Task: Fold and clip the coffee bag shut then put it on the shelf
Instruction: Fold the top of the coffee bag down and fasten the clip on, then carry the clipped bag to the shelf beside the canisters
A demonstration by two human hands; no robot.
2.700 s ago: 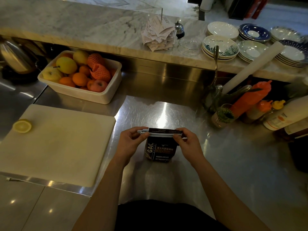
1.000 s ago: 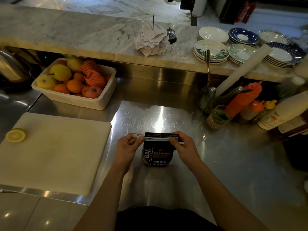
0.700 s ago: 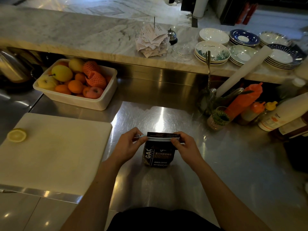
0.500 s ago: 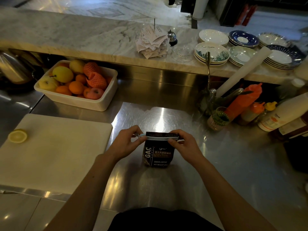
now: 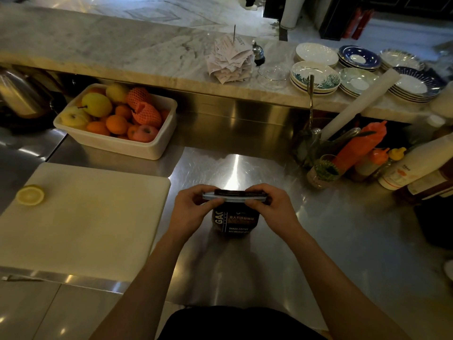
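A dark coffee bag (image 5: 235,222) with white lettering stands upright on the steel counter (image 5: 318,229) in front of me. Its top is folded down flat. A long pale clip (image 5: 234,197) lies across the fold. My left hand (image 5: 190,210) pinches the clip's left end and my right hand (image 5: 274,207) pinches its right end, thumbs toward me. The fingers hide both ends of the clip and the bag's upper corners.
A white cutting board (image 5: 83,222) with a lemon half (image 5: 30,194) lies to the left. A tub of fruit (image 5: 117,119) stands behind it. Squeeze bottles (image 5: 360,150) and a jar crowd the right. Stacked plates (image 5: 316,77) and receipts (image 5: 229,60) sit on the marble ledge.
Both hands have stayed on the clip and bag top. The fingers have closed in tighter over the clip's ends, and the bag has hardly moved.
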